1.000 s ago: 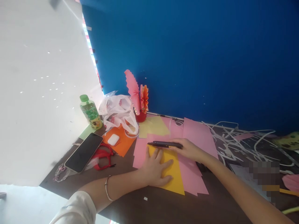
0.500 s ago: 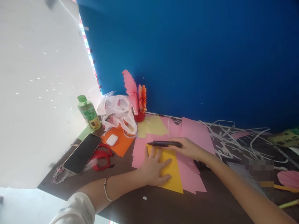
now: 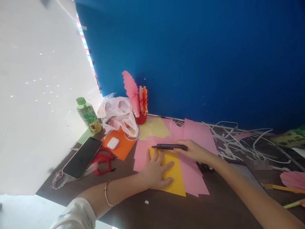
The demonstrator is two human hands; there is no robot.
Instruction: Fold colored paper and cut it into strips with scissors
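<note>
A yellow sheet (image 3: pixel 175 178) is pressed flat on the dark table (image 3: pixel 214 210) by the open left hand (image 3: pixel 154 173). A dark tool (image 3: pixel 170 147), possibly a cutter, is gripped by the right hand (image 3: pixel 194 151) at its two o'clock, below a blue wall (image 3: pixel 202 63).

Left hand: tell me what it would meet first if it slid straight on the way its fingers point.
The left hand lies flat on the yellow paper, fingers pointing away toward the blue wall. Sliding on, it would probably first meet the black pen in the right hand, though depth is uncertain.

The hands have barely moved — the whole view has only drifted slightly left across the frame.
</note>
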